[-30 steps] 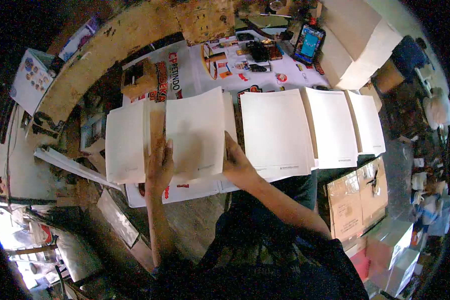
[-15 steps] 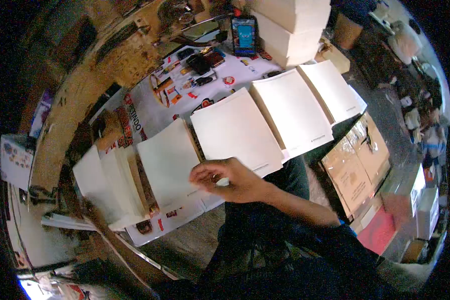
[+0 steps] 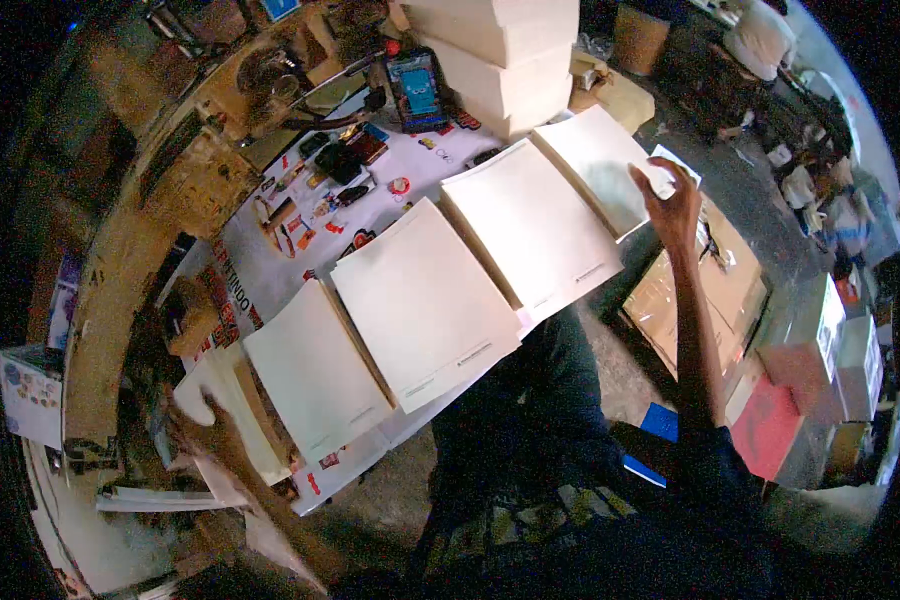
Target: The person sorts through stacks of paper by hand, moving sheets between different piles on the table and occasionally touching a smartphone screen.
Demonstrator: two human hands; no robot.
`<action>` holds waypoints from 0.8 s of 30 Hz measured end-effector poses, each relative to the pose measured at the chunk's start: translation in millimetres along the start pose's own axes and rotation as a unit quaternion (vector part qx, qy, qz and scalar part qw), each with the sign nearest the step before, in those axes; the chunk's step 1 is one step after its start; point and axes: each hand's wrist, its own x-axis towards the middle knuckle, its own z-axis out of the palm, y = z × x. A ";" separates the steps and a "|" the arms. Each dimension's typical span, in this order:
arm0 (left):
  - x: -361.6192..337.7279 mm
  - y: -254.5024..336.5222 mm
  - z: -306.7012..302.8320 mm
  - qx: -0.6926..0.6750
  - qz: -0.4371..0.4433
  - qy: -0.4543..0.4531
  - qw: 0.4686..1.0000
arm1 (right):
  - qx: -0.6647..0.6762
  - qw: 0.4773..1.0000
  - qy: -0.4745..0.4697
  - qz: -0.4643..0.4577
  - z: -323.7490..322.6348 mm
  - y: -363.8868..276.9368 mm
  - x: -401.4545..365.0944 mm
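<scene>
Several stacks of white paper sheets lie side by side in a slanting row across my lap and the table. My right hand (image 3: 673,200) is at the lower right corner of the far right stack (image 3: 595,165), its fingers curved and apart, with white paper showing in the gap. At the other end, my left hand (image 3: 215,435) rests by the near left stack (image 3: 245,405), thumb spread from the fingers. Its fingertips are dark and blurred. Between them lie a left-middle stack (image 3: 315,365), a wide middle stack (image 3: 425,305) and a right-middle stack (image 3: 530,225).
A tall pile of paper blocks (image 3: 495,60) stands at the back. Left of it are a phone (image 3: 417,90) and small items on a printed sheet (image 3: 410,165). A plastic-wrapped cardboard package (image 3: 705,300) and a red sheet (image 3: 767,425) lie at the right.
My right hand has moved from the left-middle stacks to the far right stack. My left hand stays at the left end. The view has turned, shifting the row leftward.
</scene>
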 end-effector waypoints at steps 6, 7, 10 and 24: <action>-71.3 298.5 -70.6 -0.476 0.258 -0.196 0.817 | 0.042 0.984 -0.135 0.109 11.2 122.4 8.1; -92.1 331.6 -69.2 -0.491 0.299 -0.230 0.785 | 0.007 0.978 -0.153 0.141 -11.3 89.0 11.4; -152.0 410.7 -48.4 -0.493 0.395 -0.270 0.727 | -0.099 0.994 -0.014 -0.039 -19.7 90.6 3.1; -114.6 355.2 -71.9 -0.603 0.213 -0.453 0.621 | 0.389 0.892 -0.093 0.210 -72.6 34.3 -32.6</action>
